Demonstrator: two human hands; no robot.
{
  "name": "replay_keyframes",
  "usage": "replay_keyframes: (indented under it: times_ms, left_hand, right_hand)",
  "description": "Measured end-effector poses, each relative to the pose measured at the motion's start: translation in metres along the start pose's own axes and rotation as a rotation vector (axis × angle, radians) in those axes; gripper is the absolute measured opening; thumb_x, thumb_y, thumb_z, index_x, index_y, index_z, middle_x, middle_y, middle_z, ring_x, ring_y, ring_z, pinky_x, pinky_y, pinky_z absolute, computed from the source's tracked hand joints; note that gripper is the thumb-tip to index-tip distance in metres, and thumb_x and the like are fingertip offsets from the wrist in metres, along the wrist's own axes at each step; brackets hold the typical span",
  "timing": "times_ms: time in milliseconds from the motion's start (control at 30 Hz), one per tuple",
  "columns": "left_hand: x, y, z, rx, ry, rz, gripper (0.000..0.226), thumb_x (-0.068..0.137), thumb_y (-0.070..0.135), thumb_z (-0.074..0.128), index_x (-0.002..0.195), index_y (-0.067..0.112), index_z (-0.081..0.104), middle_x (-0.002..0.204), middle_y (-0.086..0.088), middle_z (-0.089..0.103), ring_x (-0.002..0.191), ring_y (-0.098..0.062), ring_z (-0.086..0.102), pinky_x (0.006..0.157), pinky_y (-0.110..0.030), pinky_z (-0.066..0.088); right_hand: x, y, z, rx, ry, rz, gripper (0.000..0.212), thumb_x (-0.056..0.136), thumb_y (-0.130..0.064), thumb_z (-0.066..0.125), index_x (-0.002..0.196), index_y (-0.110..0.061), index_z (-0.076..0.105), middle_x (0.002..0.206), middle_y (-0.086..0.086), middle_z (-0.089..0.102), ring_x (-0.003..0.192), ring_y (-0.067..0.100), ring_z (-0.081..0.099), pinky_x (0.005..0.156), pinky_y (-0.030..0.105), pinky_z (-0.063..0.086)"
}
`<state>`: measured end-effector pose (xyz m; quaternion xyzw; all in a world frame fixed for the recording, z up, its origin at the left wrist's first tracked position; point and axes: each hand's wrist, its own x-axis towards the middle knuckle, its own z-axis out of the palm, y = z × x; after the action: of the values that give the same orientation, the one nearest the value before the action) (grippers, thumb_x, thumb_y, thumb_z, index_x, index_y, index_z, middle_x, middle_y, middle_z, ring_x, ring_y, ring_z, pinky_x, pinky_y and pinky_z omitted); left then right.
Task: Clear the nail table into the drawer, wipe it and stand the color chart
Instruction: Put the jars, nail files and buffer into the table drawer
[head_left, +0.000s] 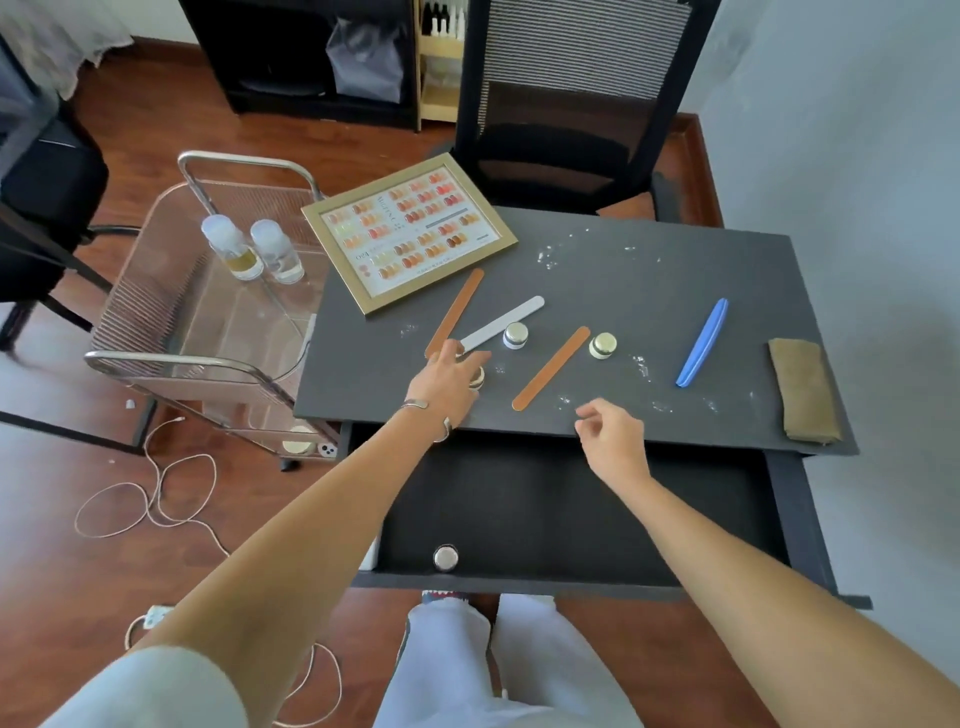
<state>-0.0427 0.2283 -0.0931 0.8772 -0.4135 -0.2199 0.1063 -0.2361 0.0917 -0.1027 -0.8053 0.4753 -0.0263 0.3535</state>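
The dark nail table is dusted with white specks. A gold-framed color chart lies flat at its far left corner. Two orange files, a grey file and a blue file lie on the top, with small gold-lidded jars among them. My left hand reaches over a third jar, fingers stretched toward the files' near ends. My right hand hovers loosely curled and empty at the front edge. The drawer stands open below, holding one jar.
A folded olive cloth lies at the table's right end. A clear rolling cart with two bottles stands at the left. A black chair sits behind the table, cables trail on the floor, and a wall is close on the right.
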Motion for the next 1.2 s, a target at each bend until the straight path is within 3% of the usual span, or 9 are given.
replay_keyframes:
  times_ms: [100,267,333,433,567,700,867,1067,1200]
  left_hand:
    - [0.015,0.007,0.011,0.217,-0.066,-0.001,0.044,0.094,0.012,0.053,0.136,0.019,0.042,0.136,-0.009,0.039,0.119,-0.027,0.044,0.091,-0.036,0.051]
    - [0.0,0.008,0.013,0.087,0.033,-0.003,0.031,0.093,0.018,0.058,0.124,0.017,0.056,0.129,-0.006,0.048,0.108,-0.028,0.053,0.089,-0.034,0.05]
    - [-0.022,0.011,0.015,-0.115,0.018,0.004,0.033,0.089,0.023,0.063,0.121,0.017,0.057,0.119,-0.005,0.054,0.098,-0.028,0.058,0.087,-0.038,0.049]
    - [-0.061,0.013,0.04,-0.091,-0.169,0.078,0.036,0.086,0.03,0.067,0.118,0.02,0.058,0.11,0.0,0.06,0.096,-0.022,0.06,0.085,-0.034,0.049]
    - [-0.096,0.007,0.09,0.021,-0.407,-0.044,0.038,0.085,0.031,0.065,0.121,0.024,0.059,0.112,0.002,0.061,0.109,-0.019,0.055,0.088,-0.034,0.048]
    - [-0.11,0.004,0.114,0.077,-0.463,-0.114,0.041,0.085,0.03,0.064,0.126,0.03,0.057,0.119,0.003,0.059,0.115,-0.019,0.053,0.093,-0.032,0.042]
    - [-0.116,-0.006,0.123,-0.002,-0.484,-0.173,0.031,0.09,0.024,0.058,0.12,0.031,0.063,0.122,0.0,0.057,0.118,-0.021,0.052,0.096,-0.034,0.044]
    - [-0.108,-0.019,0.115,-0.134,-0.502,-0.166,0.033,0.091,0.018,0.06,0.123,0.02,0.065,0.125,-0.008,0.059,0.116,-0.024,0.057,0.101,-0.026,0.041]
    - [-0.074,-0.019,0.071,-0.343,-0.132,-0.209,0.026,0.09,0.013,0.062,0.115,0.012,0.069,0.108,-0.008,0.069,0.093,-0.021,0.067,0.09,-0.025,0.05]
  right_hand:
    - [0.033,0.011,-0.024,-0.052,0.052,0.004,0.022,0.093,-0.006,0.053,0.11,-0.006,0.066,0.097,0.01,0.071,0.078,0.011,0.053,0.07,0.016,0.041]
    - [0.086,0.014,-0.036,-0.142,-0.003,-0.026,0.038,0.091,-0.009,0.06,0.129,-0.011,0.054,0.121,0.017,0.055,0.113,0.033,0.053,0.091,0.04,0.044]
    - [0.101,0.011,-0.035,-0.188,-0.043,-0.072,0.046,0.09,-0.007,0.061,0.134,-0.015,0.048,0.127,0.018,0.048,0.109,0.036,0.053,0.084,0.035,0.039]
    - [0.119,0.009,-0.035,-0.227,-0.106,-0.192,0.055,0.09,-0.002,0.06,0.14,-0.016,0.042,0.128,0.019,0.043,0.102,0.036,0.055,0.08,0.034,0.039]
    - [0.134,0.007,-0.035,-0.3,-0.156,-0.317,0.035,0.089,-0.002,0.061,0.123,-0.01,0.057,0.116,0.019,0.047,0.097,0.039,0.055,0.075,0.035,0.042]
    - [0.13,0.011,-0.036,-0.312,-0.153,-0.407,0.025,0.09,-0.004,0.062,0.115,-0.002,0.056,0.111,0.018,0.047,0.09,0.035,0.053,0.079,0.041,0.046]
    - [0.077,0.024,-0.037,-0.069,-0.097,-0.596,0.024,0.088,-0.008,0.065,0.111,-0.013,0.061,0.108,0.005,0.048,0.078,0.015,0.054,0.078,0.018,0.038]
    - [-0.017,0.061,0.007,-0.116,-0.529,-0.541,0.026,0.084,-0.011,0.066,0.109,-0.017,0.065,0.103,-0.002,0.05,0.083,0.012,0.057,0.082,0.021,0.047]
    - [-0.051,0.061,0.045,-0.256,-0.75,-0.385,0.031,0.086,-0.015,0.063,0.118,-0.019,0.064,0.111,0.0,0.049,0.097,0.017,0.06,0.089,0.019,0.042]
